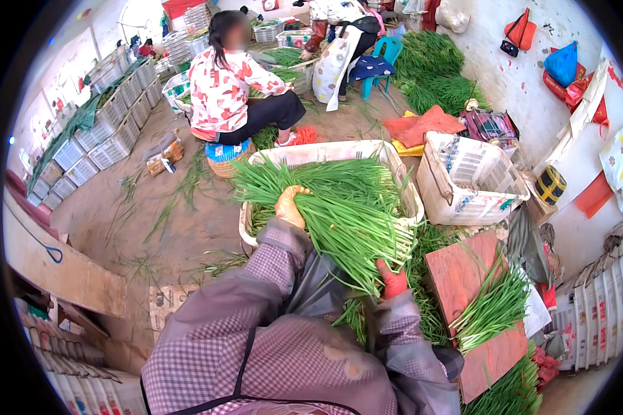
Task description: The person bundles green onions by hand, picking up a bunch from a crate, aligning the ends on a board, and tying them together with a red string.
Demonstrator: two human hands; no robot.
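Observation:
A thick bunch of long green chives (349, 225) slants across the near side of a white plastic crate (414, 202), its pale stem ends to the right. My left hand (292, 206), in a yellowish glove, is closed round the leafy part. Lower down, my right hand (392, 279), in a red glove, grips the stem-end side; some of its fingers are hidden under the stalks. More chives fill the crate beneath the bunch. Beside my right forearm, a smaller bunch of chives (495, 311) lies across a reddish board (464, 266).
An open white crate (472, 181) stands right of the full one. Ahead, a person in a patterned jacket (228, 90) sits on a low stool (225, 160). Heaped chives (432, 66) lie by the right wall. Stacked crates (111, 135) line the left. Loose stalks litter the floor.

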